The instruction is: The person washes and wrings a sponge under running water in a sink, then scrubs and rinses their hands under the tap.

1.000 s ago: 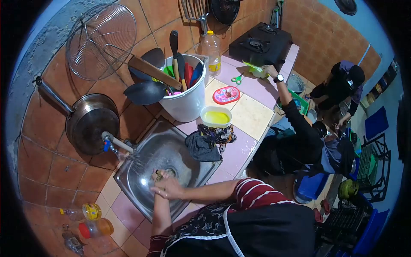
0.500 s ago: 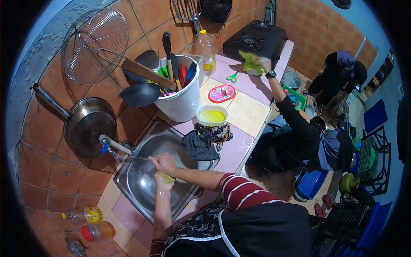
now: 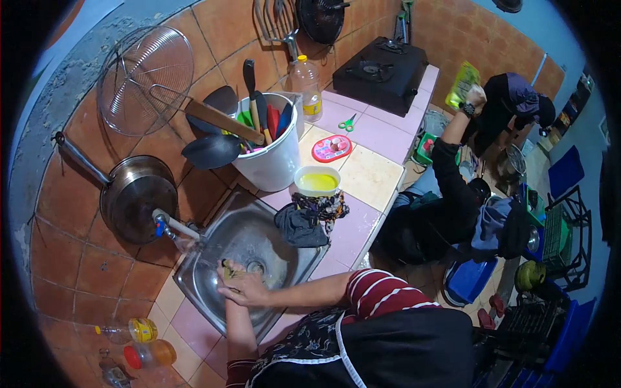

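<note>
- The left hand (image 3: 229,277) and right hand (image 3: 252,289) are together in the sink (image 3: 284,262); the right is bent over the left, and I cannot tell how far the fingers of either close.
- The yellowish thing (image 3: 228,266) shows at their far edge, over the left part of the sink; what it is, and which hand grips it, I cannot tell.
- Wet skin could let it slip and drop near the drain (image 3: 256,268).
- Water seems to run near the tap (image 3: 162,227); hitting the hands, it could splash onto the surface (image 3: 372,168) and make it slick.
- The dark cloth (image 3: 303,226) hangs over the sink's right rim; a bump from the right arm could knock it in.
- The tub (image 3: 317,192) of yellow liquid stands just beyond the cloths; a tug on them might tip it.
- The bucket (image 3: 262,169) is crowded with long handles jutting out, so a knock could topple some into the sink.
</note>
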A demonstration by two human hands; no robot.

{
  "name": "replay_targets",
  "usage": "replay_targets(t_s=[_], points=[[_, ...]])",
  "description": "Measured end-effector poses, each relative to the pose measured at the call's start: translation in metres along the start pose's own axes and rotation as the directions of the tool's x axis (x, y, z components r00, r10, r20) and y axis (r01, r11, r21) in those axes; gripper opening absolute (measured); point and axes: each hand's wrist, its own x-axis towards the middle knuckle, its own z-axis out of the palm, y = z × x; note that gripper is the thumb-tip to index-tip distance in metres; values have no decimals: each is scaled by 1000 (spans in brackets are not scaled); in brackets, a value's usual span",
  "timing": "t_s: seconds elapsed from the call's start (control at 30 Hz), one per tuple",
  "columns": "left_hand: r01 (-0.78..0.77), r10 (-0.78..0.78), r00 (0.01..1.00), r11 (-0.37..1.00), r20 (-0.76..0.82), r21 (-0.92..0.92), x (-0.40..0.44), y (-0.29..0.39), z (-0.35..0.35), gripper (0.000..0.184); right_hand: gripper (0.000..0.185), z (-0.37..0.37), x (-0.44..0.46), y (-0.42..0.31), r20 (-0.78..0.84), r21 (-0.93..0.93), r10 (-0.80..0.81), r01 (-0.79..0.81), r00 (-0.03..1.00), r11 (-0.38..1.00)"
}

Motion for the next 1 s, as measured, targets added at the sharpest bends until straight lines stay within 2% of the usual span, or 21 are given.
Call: replay_targets(t_s=[0.03,0.07,0.1,0.13,0.2,0.23,0.27,0.3,0.33,0.4,0.47,0.5,0.53,0.57,0.6,0.67,0.77,0.8,0.87,0.93,1.0], points=[[-3,3,1000,1000,13,6,0,-4,-8,36,34,20,-12,34,235,52,49,-63,971,997],[-9,8,999,1000,31,18,2,-5,-12,37,34,18,1,46,227,47,48,-61,973,997],[-17,15,999,999,49,29,3,-5,-13,40,38,11,28,62,328,1,358,-379,874,925],[-14,12,999,999,50,36,0,-6,-11,40,42,9,38,71,409,-72,624,-658,666,750],[71,-72,992,997,108,5,-1,-8,-4,41,50,16,30,63,261,-37,621,-635,739,772],[98,-16,846,987,532,-127,13,-5,-22,43,50,16,20,41,242,-12,499,-512,832,859],[113,-29,838,986,544,-121,37,-18,-49,43,50,17,4,24,222,3,369,-379,903,926],[104,1,801,985,599,-141,58,-12,-106,43,50,33,-12,12,-74,-109,75,-83,994,991],[95,34,758,982,652,-162,75,-20,-144,43,50,33,-11,17,-82,-125,79,-89,994,988],[79,109,662,974,742,-213,135,-31,-151,43,47,25,-1,34,467,-65,343,-355,815,933],[75,152,587,968,795,-241,87,-64,-122,43,45,18,24,42,352,-162,429,-397,832,903],[58,-11,883,994,469,-87,27,-35,-48,44,45,15,31,43,271,-120,454,-438,849,891],[115,-117,993,991,19,66,-48,4,27,45,44,13,33,41,188,-72,486,-482,853,873],[3,-11,897,1000,442,18,-1,-4,-29,44,44,12,22,17,139,-10,391,-394,910,919],[11,-19,891,1000,455,20,15,-14,-40,44,44,12,7,-5,127,-22,391,-392,911,920],[-14,32,792,999,610,-35,35,-9,-105,43,41,9,-20,-39,193,14,-63,61,979,998],[-36,118,585,992,803,-119,78,-20,-124,42,39,1,4,-10,401,-124,175,-136,899,983],[109,-116,974,993,195,45,-43,8,-14,39,39,-1,14,1,388,-132,170,-128,906,983],[132,-135,978,991,158,29,-71,15,10,38,45,0,25,12,44,-115,426,-419,903,901],[134,-140,975,990,174,47,-76,21,15,38,44,13,5,-21,-17,-64,388,-389,921,919],[138,-145,970,989,192,52,-80,19,19,38,41,24,-22,-51,-95,-285,-197,163,976,945]])
